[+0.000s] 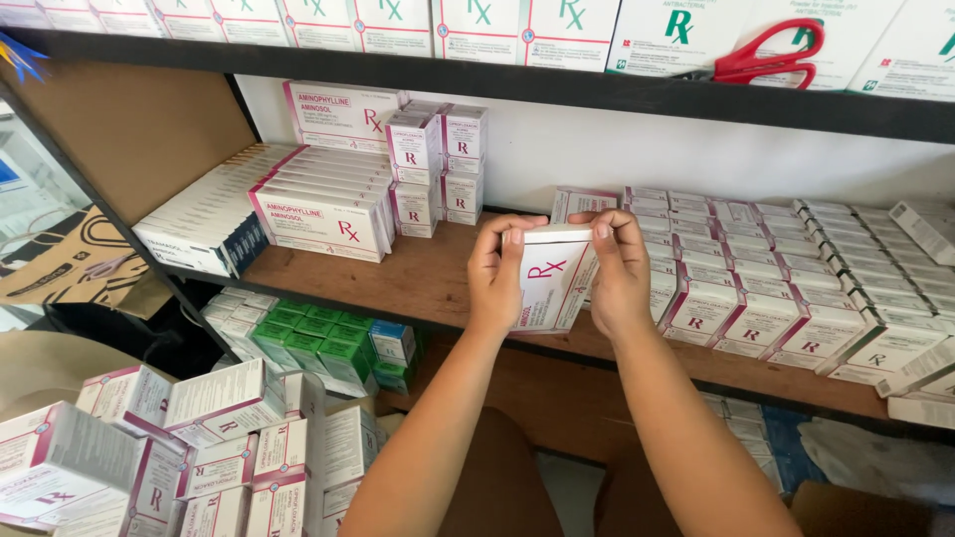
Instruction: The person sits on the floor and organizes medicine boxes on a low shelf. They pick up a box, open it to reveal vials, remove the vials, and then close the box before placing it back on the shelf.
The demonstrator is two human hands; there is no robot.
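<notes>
**Both hands grip one medicine box at the shelf**

The left hand (494,273) and right hand (619,268) together clasp a white box with pink trim (553,278), tilted, over the front edge of the wooden shelf (418,278). Rows of similar small boxes (786,288) stand just beside it toward the shelf's right end; larger flat boxes (318,214) are stacked at the left end.

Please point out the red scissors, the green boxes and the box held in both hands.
red scissors (771,55), head view, handles.
green boxes (313,343), head view, top faces.
held box (550,278), head view, front face.
</notes>
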